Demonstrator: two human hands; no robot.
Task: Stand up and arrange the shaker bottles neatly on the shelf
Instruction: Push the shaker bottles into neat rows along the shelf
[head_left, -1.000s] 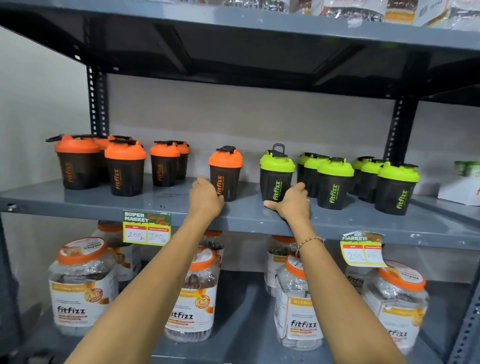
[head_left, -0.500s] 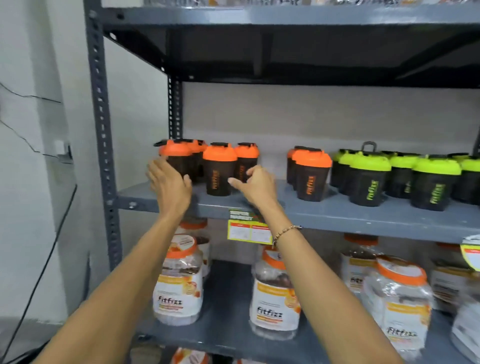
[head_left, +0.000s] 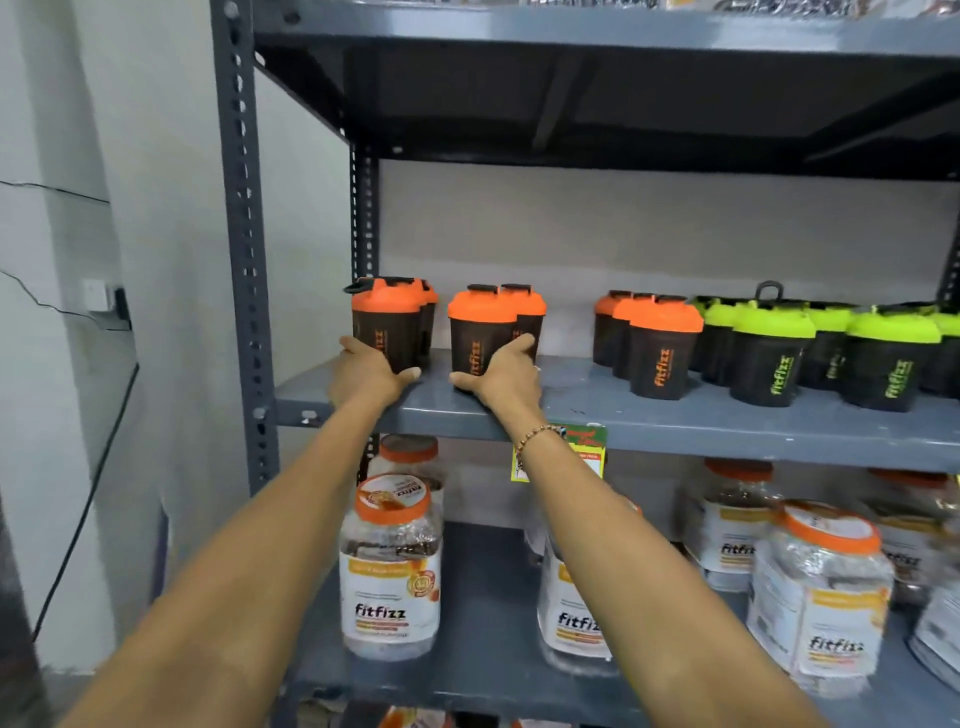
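Both hands (head_left: 363, 371) (head_left: 506, 376) now lower, around two orange-lidded shakers' (head_left: 387, 325) (head_left: 480, 332) bases.

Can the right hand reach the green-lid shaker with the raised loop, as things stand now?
Probably not directly. The right hand rests on an orange-lid shaker, and the loop shaker stands further right, beyond a cluster of orange-lid shakers. From above it looks free.

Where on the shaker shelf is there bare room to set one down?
Bare shelf lies between the right hand and the third orange group. Right of that, orange and green shakers crowd together.
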